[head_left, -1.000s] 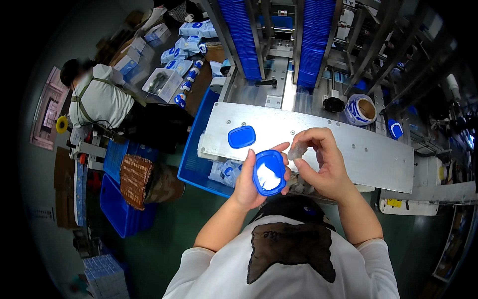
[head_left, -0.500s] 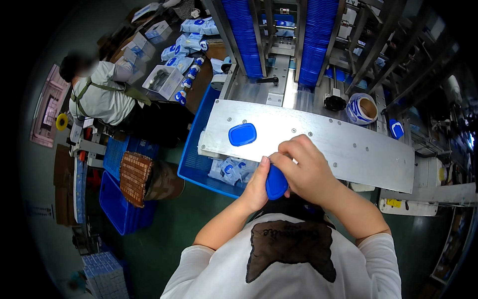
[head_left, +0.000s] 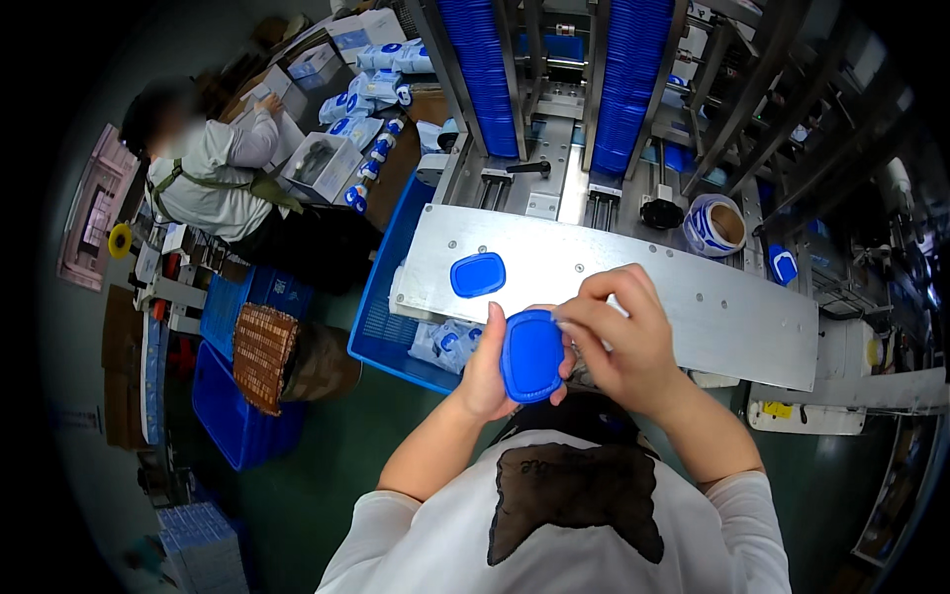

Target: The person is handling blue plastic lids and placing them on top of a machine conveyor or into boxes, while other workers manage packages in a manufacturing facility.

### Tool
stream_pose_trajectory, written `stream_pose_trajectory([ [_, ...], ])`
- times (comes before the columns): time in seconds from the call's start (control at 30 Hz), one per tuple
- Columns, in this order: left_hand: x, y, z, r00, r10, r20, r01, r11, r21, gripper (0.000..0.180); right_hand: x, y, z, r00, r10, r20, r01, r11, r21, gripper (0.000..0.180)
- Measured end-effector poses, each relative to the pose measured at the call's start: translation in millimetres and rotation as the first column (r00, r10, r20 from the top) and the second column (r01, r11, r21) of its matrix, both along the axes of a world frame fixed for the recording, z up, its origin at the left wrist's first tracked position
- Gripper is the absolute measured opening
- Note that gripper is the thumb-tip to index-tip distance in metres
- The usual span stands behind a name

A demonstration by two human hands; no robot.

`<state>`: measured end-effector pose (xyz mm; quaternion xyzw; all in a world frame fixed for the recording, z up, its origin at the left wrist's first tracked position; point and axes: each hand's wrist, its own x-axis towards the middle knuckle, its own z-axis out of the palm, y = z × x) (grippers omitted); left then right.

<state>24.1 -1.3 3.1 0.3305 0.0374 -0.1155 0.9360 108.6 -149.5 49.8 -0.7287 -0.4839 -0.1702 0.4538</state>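
Left hand (head_left: 487,368) cups a blue oval lid (head_left: 531,354) while right hand (head_left: 618,342) fingers curl onto its edge

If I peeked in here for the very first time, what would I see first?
First, the blue lid right in the middle, gripped by the left hand while the right hand touches its edge. Just beyond lies another blue lid on the shiny metal table. Behind that, two tall blue lid stacks slope down.
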Motion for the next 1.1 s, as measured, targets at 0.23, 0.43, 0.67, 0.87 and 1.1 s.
stream_pose_trajectory([
  [0.23, -1.5, -9.1, -2.2, 0.991, 0.058, 0.124, -0.114, 0.849, 0.515, 0.068, -4.5, 15.5, -17.4, 0.989, 0.028, 0.142, -0.017, 0.997, -0.076, 0.028],
  [0.43, -5.4, -6.3, -15.5, 0.978, 0.189, 0.088, -0.208, 0.874, 0.439, 0.057, -3.4, -8.4, -1.7, 0.987, -0.051, 0.156, 0.067, 0.993, -0.1, 0.025],
  [0.67, 2.3, 4.3, -10.9, 0.997, 0.064, 0.034, -0.061, 0.995, -0.083, 0.069, 5.0, -8.4, 3.7, 0.995, -0.023, -0.092, 0.025, 0.999, 0.029, 0.018],
  [0.87, -0.3, -9.2, -5.0, 0.998, 0.064, 0.015, -0.065, 0.958, 0.278, 0.073, -6.6, 19.5, -11.6, 0.999, 0.03, -0.03, -0.03, 1.0, 0.006, 0.02],
  [1.1, -10.0, -6.4, 0.9, 0.985, 0.009, 0.174, -0.104, 0.831, 0.546, 0.059, 0.2, 7.3, -10.9, 0.994, 0.04, 0.1, -0.038, 0.999, -0.024, 0.019],
])
